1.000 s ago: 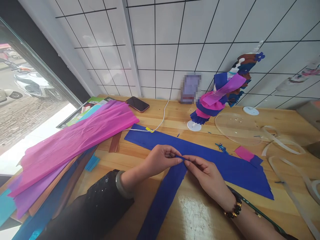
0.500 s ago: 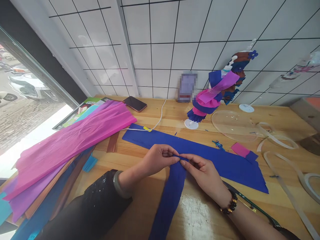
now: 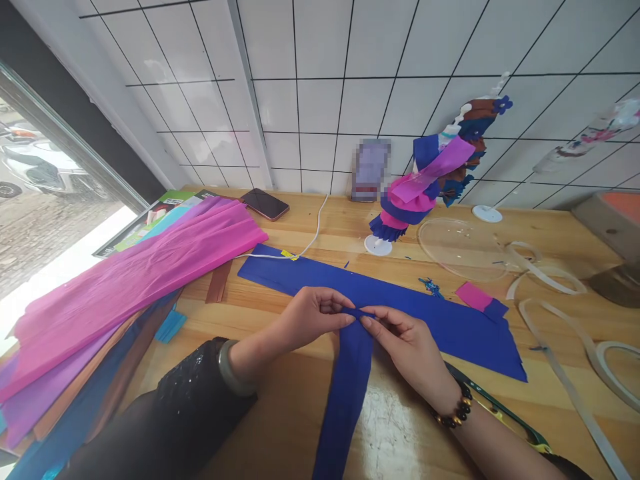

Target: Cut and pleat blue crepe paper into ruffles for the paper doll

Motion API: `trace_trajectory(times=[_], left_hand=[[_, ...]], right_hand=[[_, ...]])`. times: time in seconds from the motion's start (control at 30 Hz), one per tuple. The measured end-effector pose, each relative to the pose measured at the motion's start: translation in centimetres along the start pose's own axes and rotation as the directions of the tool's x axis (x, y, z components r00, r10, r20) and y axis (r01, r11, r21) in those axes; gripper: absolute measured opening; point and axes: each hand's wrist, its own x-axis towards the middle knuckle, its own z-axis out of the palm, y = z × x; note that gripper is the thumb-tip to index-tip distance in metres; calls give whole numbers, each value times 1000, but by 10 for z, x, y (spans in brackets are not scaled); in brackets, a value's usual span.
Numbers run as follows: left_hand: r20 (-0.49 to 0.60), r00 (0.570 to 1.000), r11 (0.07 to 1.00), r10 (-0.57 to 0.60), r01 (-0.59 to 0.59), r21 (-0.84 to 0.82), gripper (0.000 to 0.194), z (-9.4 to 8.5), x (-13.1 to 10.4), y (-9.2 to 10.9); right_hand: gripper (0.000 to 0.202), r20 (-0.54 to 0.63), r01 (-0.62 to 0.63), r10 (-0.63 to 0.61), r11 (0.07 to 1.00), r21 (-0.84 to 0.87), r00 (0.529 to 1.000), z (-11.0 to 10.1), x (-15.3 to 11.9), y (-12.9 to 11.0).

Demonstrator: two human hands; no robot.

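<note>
A narrow strip of dark blue crepe paper hangs toward me from between my fingertips. My left hand pinches the left corner of its top edge between thumb and fingers. Opposite it, my right hand pinches the right corner, leaving a small gap between the two hands where the folded edge shows. Beneath and beyond both hands, a wide sheet of the same blue crepe paper lies flat across the wooden table. The strip's lower end runs out of view at the bottom.
Layered pink crepe paper and other colours lie at the left. A phone and white cable are behind. Paper-wrapped stands rise at the back. White tape curls on the right; a green-edged tool lies under my right forearm.
My hands have drawn slightly apart, so more of the strip's top edge shows between them. The strip's lower part has swung a little to the right. The whole view has shifted slightly.
</note>
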Motion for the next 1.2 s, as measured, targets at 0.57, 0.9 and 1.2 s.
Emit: trace_trajectory(times=[0.57, 0.9, 1.2], left_hand=[[-2, 999, 996, -38, 37, -87, 21, -2, 3, -1], [-8, 998, 988, -59, 57, -145, 19, -3, 2, -1], [-12, 995, 980, -98, 95, -174, 17, -3, 2, 0]], right_hand=[[25, 12, -31, 30, 994, 101, 999, -4, 5, 11], [24, 29, -88, 84, 980, 178, 996, -3, 6, 13], [26, 91, -177, 155, 928, 328, 984, -4, 5, 12]])
